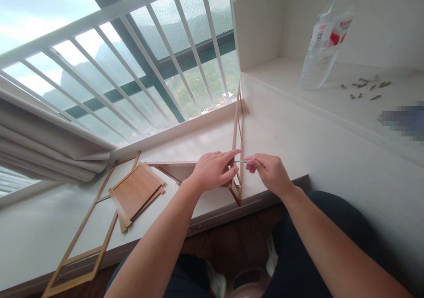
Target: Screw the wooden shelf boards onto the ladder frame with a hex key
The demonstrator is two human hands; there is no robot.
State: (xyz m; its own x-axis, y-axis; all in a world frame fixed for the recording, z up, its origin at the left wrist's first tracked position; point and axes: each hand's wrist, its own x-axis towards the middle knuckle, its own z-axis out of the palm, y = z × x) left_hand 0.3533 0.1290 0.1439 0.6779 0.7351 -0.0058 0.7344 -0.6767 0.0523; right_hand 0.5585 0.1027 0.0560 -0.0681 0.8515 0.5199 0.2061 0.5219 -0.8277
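My left hand [215,169] is closed around the end of a wooden crosspiece where it meets a narrow upright wooden frame [239,196]. Its fingers reach to the frame's side, hiding most of the joint. In a pinch, my right hand [272,173] holds a thin silver metal tool [243,161], which lies level and points left at the joint. The tool's tip touches or nearly touches the wood; its exact kind is hard to make out. Leftward from the joint runs a long wooden rail [172,163].
On the left of the white sill lie stacked wooden panels [137,192] and another wooden frame [79,227]. A plastic bottle [326,46] and several screws [363,84] sit on the right-hand ledge. A barred window [142,68] and grey curtain [49,134] are behind.
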